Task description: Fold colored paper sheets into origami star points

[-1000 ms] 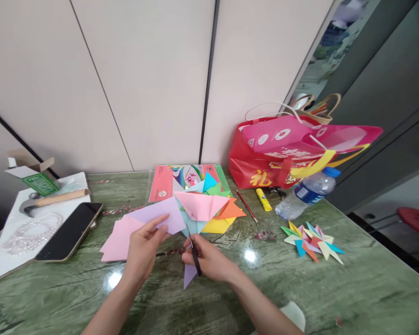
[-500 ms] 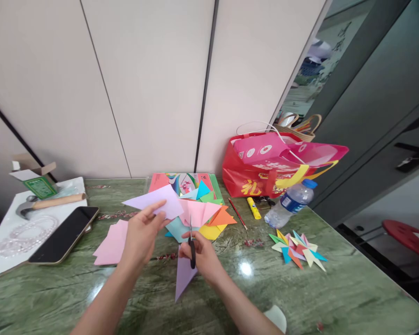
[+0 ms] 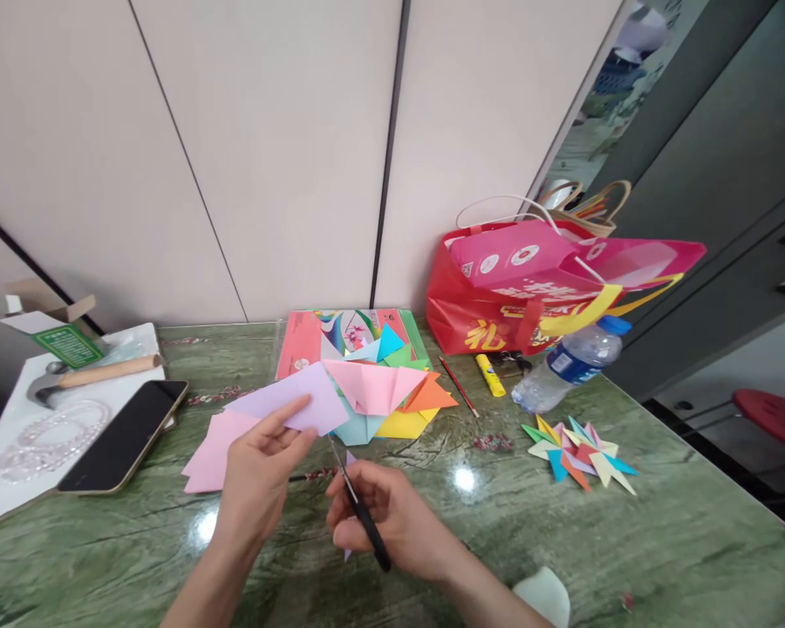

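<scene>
Between the thumb and fingers of my left hand (image 3: 262, 467) is a folded lilac paper (image 3: 301, 397), its point toward the left. My right hand (image 3: 392, 519) grips black-handled scissors (image 3: 368, 522), whose tips lie just below the lilac paper's right end. A second lilac piece (image 3: 348, 554) is mostly hidden beneath my right hand. Pink folded papers (image 3: 213, 453) lie beside my left hand. Beyond my hands are folded sheets in pink (image 3: 372, 388), orange (image 3: 432, 392), yellow (image 3: 406, 425) and light blue (image 3: 359, 427).
A phone (image 3: 124, 436), hammer (image 3: 108, 372), beads (image 3: 56, 440) and open box (image 3: 69, 343) are at left. A red bag (image 3: 458, 305), bottle (image 3: 572, 362), glue stick (image 3: 490, 375), red pencil (image 3: 459, 387) and multicoloured paper star (image 3: 579, 453) are at right.
The scissors have swung to a slant and moved down, away from the held paper. The lilac piece below is now mostly covered by my right hand. The view has shifted slightly.
</scene>
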`<action>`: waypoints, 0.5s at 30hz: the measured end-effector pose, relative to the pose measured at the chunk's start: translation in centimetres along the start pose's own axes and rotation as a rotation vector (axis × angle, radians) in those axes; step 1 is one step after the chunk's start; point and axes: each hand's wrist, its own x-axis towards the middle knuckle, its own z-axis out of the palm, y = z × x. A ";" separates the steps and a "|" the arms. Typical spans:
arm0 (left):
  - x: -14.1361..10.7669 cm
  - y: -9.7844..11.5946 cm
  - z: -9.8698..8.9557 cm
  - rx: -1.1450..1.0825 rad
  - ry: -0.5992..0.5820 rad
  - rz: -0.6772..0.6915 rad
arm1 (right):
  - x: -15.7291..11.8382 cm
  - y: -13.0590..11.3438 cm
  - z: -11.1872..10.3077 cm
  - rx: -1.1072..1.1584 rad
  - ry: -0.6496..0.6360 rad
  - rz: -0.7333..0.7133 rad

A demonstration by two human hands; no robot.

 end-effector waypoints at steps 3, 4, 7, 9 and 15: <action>-0.2 -0.1 0.0 -0.001 -0.037 -0.001 | -0.1 0.1 0.0 -0.004 0.010 0.052; -0.2 -0.2 0.0 -0.004 -0.048 -0.002 | -0.1 0.2 0.0 -0.003 0.010 0.068; -0.3 -0.1 0.1 -0.018 -0.050 0.000 | -0.2 0.1 0.2 0.001 0.000 0.098; -0.2 -0.1 0.2 -0.023 -0.035 0.009 | -0.3 0.1 0.4 0.004 -0.013 0.104; 0.0 -0.3 0.0 -0.035 0.006 0.047 | -0.4 -0.1 0.4 0.010 -0.018 0.112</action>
